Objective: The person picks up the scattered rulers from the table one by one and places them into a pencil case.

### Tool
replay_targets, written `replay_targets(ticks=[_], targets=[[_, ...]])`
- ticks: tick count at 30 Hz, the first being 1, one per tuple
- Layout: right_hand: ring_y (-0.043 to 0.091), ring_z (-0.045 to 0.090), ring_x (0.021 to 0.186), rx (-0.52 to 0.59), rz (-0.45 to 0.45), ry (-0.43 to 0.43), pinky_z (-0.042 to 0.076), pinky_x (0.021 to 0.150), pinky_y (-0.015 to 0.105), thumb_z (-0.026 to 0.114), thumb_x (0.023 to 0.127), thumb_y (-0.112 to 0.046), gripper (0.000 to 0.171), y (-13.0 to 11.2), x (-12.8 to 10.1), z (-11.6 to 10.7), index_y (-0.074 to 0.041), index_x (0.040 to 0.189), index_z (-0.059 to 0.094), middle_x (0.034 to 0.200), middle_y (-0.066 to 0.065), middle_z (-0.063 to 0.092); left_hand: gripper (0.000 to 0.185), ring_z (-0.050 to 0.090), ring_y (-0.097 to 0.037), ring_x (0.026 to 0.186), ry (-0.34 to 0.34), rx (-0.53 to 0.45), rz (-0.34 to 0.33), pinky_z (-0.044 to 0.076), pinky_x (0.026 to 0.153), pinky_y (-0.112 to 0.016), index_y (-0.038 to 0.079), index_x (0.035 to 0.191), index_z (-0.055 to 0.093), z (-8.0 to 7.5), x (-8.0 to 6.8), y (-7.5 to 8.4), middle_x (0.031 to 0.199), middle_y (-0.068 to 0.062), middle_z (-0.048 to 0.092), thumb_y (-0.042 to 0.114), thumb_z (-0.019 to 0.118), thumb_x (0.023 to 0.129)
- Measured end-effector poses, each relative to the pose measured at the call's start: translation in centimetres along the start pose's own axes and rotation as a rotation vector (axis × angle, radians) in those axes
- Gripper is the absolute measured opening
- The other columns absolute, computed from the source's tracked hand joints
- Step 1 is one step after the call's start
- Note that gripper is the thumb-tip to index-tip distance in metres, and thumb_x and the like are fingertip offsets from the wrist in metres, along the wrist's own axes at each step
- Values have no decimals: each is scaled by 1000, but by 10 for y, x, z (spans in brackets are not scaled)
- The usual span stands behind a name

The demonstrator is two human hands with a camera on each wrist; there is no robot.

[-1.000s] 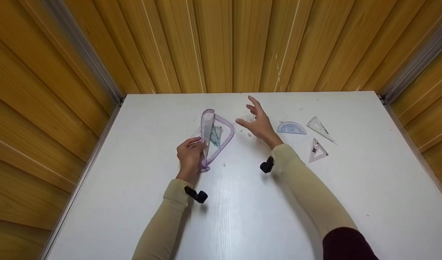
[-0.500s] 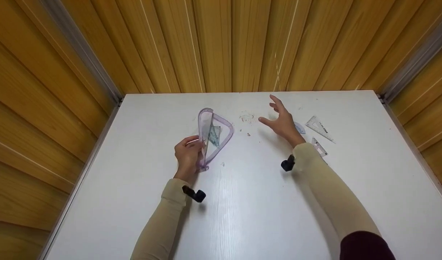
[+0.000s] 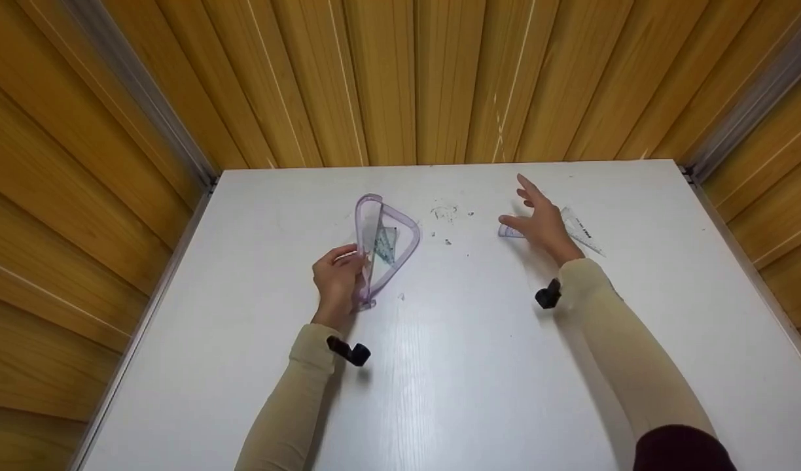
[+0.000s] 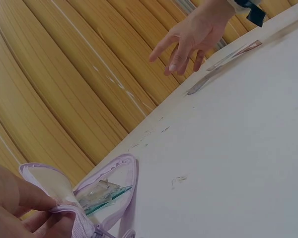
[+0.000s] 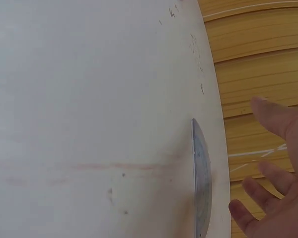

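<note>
My left hand [image 3: 337,281] pinches the near-left edge of a transparent zip pouch with purple trim [image 3: 410,242], whose mouth gapes. Inside lies a teal set square [image 3: 385,245]; the left wrist view adds other clear pieces next to it. Fingers spread, my right hand [image 3: 546,226] hovers empty above a bluish protractor [image 3: 509,231], partly covering it. The protractor [image 5: 202,178] lies flat beneath the hand in the right wrist view. Beside the hand is a clear set square [image 3: 587,235]. The right forearm hides the pinkish set square in the head view.
Small crumbs and dark shavings [image 3: 445,212] are scattered on the white table [image 3: 440,366] between the hands. Yellow wood-look panels [image 3: 394,85] rise behind the far edge and at both sides.
My right hand has moved rightward from near the pouch to over the protractor, its fingers still spread. The left hand keeps its grip on the pouch, almost in place.
</note>
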State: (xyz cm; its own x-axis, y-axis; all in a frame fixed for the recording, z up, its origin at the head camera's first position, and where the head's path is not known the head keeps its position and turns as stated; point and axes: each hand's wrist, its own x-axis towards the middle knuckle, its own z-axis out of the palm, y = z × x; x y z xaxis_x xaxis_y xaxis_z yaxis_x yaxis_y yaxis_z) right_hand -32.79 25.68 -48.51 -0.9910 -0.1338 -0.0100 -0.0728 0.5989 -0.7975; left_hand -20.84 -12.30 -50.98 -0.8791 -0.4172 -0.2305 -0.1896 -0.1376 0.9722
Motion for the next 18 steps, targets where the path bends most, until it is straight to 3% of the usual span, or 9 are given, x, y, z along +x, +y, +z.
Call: replay_targets(ticks=[7, 18], targets=[[35, 25, 152, 3, 64, -51, 23, 120, 57, 78, 93, -31, 92, 12, -9, -13, -31, 165, 20, 167, 8, 30, 20, 69, -23, 85, 2, 8, -10, 54, 66, -29, 8, 111, 75, 0, 0, 1, 102, -12, 76, 4, 73, 92], [42, 30, 149, -164, 0, -38, 24, 119, 57, 75, 96, -28, 82, 33, -15, -21, -14, 162, 30, 161, 20, 38, 20, 70, -23, 87, -16, -11, -2, 55, 67, -29, 7, 113, 75, -1, 0, 1, 103, -12, 75, 4, 73, 93]])
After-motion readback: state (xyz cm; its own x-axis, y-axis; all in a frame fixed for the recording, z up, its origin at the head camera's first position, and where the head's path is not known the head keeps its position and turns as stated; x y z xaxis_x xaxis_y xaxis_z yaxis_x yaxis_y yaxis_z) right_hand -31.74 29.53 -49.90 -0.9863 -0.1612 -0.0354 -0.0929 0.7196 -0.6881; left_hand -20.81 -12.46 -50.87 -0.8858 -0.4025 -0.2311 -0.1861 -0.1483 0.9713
